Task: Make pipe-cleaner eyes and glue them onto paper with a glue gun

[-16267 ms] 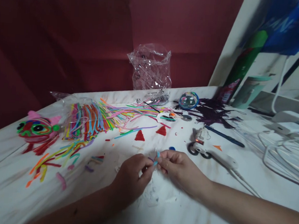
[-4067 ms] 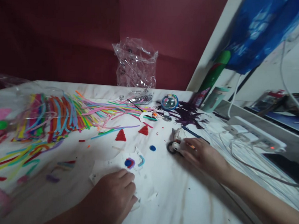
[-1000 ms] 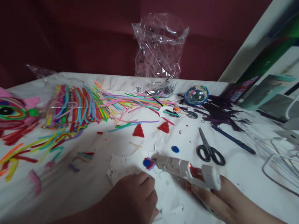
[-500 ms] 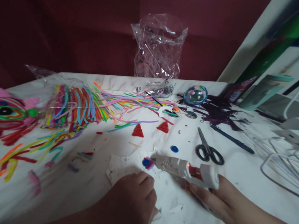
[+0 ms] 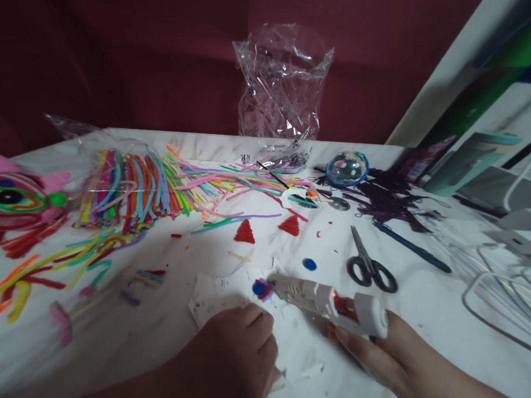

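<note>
My right hand (image 5: 375, 355) grips a white glue gun (image 5: 331, 298) with a red light, its nozzle at a small blue, red and purple coiled piece (image 5: 261, 289). That piece lies on a scrap of white paper (image 5: 216, 292). My left hand (image 5: 236, 357) rests knuckles-up with curled fingers on the near edge of that paper. What lies under its fingers is hidden.
Black-handled scissors (image 5: 370, 268), a blue disc (image 5: 309, 264) and two red cones (image 5: 245, 232) lie beyond. Several coloured pipe cleaners (image 5: 152, 188) spill from a bag at left by a fuzzy animal figure (image 5: 15, 196). A clear bag (image 5: 280, 82), glitter ball (image 5: 347, 168), pen (image 5: 410, 247) and white cables (image 5: 500, 282) stand around.
Over the last second almost nothing moved. Four seconds ago my right hand was at the glue gun near the scissors; the gun now points at the coiled piece.
</note>
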`<state>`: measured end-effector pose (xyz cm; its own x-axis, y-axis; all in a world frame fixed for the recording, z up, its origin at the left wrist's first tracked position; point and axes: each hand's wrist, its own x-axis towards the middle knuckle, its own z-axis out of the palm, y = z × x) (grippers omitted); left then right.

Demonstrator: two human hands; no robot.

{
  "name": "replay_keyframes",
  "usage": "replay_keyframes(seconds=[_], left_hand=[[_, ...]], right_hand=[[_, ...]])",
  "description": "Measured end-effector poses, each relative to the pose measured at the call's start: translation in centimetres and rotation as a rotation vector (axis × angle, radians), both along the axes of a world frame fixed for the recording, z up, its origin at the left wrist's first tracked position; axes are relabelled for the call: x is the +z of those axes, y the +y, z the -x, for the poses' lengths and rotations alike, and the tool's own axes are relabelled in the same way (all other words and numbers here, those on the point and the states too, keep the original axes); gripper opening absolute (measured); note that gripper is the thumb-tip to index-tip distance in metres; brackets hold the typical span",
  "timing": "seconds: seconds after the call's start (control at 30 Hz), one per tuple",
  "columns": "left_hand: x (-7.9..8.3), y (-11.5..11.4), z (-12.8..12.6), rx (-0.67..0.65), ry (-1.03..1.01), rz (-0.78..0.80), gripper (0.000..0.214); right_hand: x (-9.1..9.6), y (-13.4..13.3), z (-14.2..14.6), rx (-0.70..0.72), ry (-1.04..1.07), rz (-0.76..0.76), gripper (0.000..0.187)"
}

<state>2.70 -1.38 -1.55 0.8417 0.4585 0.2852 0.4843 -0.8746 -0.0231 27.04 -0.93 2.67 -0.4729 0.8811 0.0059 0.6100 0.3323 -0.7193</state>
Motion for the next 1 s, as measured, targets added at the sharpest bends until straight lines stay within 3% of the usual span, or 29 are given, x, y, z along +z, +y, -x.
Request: replay_keyframes(seconds=[0.67,1.0], left_hand=[[-0.05,0.0,0.06,0.003,0.002,0.003,0.013],[-0.11,0.02,0.03,-0.005,-0.016,-0.013,0.013]], right_hand=[[-0.95,-0.13,-0.32,-0.032,0.021,-0.01,0.024],[-0.09,-0.14,-0.22,-0.085,0.073,-0.02,0.027]])
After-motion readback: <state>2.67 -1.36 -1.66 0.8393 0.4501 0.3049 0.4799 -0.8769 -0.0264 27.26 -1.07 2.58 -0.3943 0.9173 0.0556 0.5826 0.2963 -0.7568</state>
